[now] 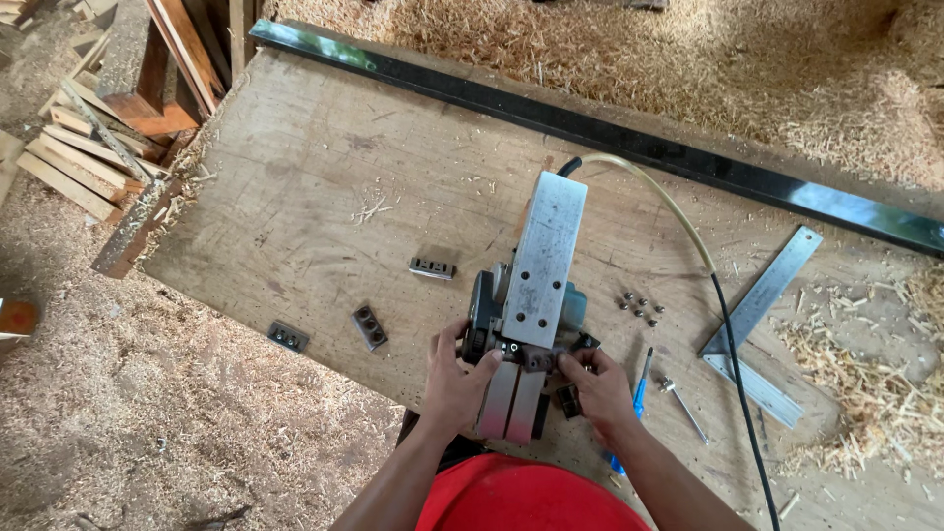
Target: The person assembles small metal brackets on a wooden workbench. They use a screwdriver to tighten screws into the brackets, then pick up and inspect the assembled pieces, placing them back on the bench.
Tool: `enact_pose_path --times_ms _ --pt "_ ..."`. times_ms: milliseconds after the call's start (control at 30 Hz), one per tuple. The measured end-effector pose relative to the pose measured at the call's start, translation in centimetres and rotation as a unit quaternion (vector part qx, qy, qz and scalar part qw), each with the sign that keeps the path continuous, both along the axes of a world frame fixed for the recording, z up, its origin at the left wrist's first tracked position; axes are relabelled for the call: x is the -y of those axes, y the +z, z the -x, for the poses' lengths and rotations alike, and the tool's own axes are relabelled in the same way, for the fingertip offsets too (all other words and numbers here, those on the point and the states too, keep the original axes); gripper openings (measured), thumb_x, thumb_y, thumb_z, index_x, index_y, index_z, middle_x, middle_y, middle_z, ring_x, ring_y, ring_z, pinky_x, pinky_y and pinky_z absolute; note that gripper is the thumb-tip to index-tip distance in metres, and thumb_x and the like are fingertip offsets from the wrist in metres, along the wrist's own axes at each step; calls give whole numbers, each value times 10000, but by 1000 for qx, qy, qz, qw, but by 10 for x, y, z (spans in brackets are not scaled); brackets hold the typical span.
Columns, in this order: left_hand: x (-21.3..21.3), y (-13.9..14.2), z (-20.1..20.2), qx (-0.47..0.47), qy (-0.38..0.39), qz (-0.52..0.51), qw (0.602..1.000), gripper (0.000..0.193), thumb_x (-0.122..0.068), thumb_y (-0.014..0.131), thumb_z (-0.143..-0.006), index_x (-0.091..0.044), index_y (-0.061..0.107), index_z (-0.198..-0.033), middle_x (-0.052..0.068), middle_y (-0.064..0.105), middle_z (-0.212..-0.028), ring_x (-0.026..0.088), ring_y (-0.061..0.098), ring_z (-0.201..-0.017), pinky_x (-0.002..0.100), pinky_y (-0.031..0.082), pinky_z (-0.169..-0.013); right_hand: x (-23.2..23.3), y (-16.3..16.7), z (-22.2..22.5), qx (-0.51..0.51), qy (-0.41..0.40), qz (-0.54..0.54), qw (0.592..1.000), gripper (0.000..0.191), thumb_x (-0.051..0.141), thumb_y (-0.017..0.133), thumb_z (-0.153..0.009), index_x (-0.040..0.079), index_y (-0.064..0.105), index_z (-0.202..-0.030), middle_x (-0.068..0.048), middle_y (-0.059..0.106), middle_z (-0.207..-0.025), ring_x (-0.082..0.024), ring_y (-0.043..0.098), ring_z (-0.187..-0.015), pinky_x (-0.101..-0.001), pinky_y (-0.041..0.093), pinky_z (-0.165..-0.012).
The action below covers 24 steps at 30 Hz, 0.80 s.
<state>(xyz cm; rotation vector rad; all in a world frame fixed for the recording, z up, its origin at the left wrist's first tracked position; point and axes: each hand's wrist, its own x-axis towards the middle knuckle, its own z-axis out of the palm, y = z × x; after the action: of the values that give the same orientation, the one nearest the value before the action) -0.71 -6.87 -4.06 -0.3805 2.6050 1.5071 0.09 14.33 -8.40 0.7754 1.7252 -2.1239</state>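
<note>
A person's left hand [454, 379] grips the side of an upturned grey-and-teal electric hand planer [531, 295] lying at the near edge of a worn plywood workbench [315, 187], while the right hand [598, 388] pinches at its cutter drum. 3 small dark metal blade plates [370, 326] lie to the left; a steel try square [762, 320] lies to the right.
</note>
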Motion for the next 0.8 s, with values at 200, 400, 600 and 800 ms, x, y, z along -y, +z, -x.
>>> enact_pose_path --times_ms 200,400,600,800 --pt "-7 -3 -4 -62 -3 40 997 628 -265 731 -869 -92 463 -1410 159 475 -1345 344 529 -1244 454 461 -1042 6 6 -1 30 30 -12 999 371 257 779 -875 7 700 -1137 -73 719 -933 -138 650 -771 -325 523 -589" --pt "-9 7 -16 -169 -80 139 972 494 -211 684 -925 -83 524 -1374 164 501 -1345 377 506 -1255 490 439 -1045 9 8 -5 27 23 -61 997 341 267 769 -880 9 764 -1103 -88 753 -882 -123 637 -728 -288 484 -575" --pt "-12 25 -25 -162 -121 193 960 377 -202 717 -864 -98 654 -1221 162 472 -1385 406 475 -1268 515 463 -986 13 1 -5 34 22 -49 998 294 232 785 -874 -16 763 -1030 -119 723 -816 -111 611 -601 -281 454 -506" --pt "-11 27 -23 -142 -128 177 966 377 -194 718 -871 -98 650 -1229 161 447 -1398 409 467 -1288 516 460 -998 12 -1 1 71 -15 67 995 233 179 750 -881 -9 692 -1005 -95 683 -776 -114 440 -438 -285 302 -373"
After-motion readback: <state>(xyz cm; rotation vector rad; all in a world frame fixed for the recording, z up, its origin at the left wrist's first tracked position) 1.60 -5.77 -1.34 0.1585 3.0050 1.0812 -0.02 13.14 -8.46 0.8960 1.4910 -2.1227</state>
